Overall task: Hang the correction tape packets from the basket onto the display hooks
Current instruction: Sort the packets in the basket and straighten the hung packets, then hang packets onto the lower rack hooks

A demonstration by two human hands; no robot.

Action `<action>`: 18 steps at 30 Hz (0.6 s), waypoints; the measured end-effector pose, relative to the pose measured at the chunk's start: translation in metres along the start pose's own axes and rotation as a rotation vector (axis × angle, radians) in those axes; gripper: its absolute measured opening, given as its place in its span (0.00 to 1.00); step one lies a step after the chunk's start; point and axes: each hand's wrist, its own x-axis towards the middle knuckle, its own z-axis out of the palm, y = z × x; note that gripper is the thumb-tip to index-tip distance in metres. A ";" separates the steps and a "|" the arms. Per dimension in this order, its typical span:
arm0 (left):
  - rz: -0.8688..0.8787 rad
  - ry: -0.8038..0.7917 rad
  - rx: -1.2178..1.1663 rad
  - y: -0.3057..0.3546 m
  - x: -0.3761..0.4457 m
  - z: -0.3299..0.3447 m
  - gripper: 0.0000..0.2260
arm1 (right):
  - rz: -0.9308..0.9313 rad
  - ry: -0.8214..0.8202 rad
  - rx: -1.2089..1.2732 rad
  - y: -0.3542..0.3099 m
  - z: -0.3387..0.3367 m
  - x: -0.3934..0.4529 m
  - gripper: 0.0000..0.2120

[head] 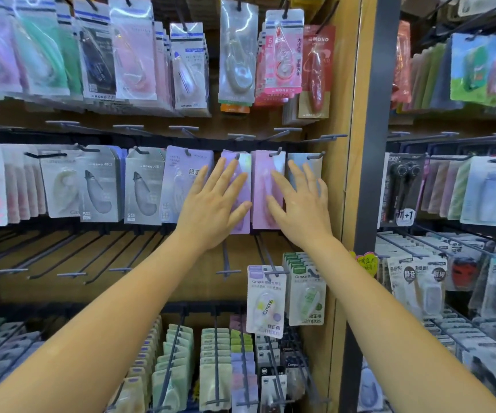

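Correction tape packets hang on the middle row of display hooks. My left hand (214,204) lies flat with spread fingers on a purple packet (240,168) and partly over the lilac packet (181,180) to its left. My right hand (300,204) presses flat against a pink packet (264,186) and a pale blue packet (303,162) at the row's right end. Neither hand holds anything. The basket is out of view.
Full rows of packets hang above and below. Several bare hooks (226,263) jut out under my forearms at lower left and centre. A wooden upright (348,174) and a dark post (372,144) border the section on the right, with another rack beyond.
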 end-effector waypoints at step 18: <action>-0.244 -0.652 -0.410 0.146 -0.435 0.139 0.27 | 0.379 -0.625 0.341 -0.010 0.143 -0.441 0.22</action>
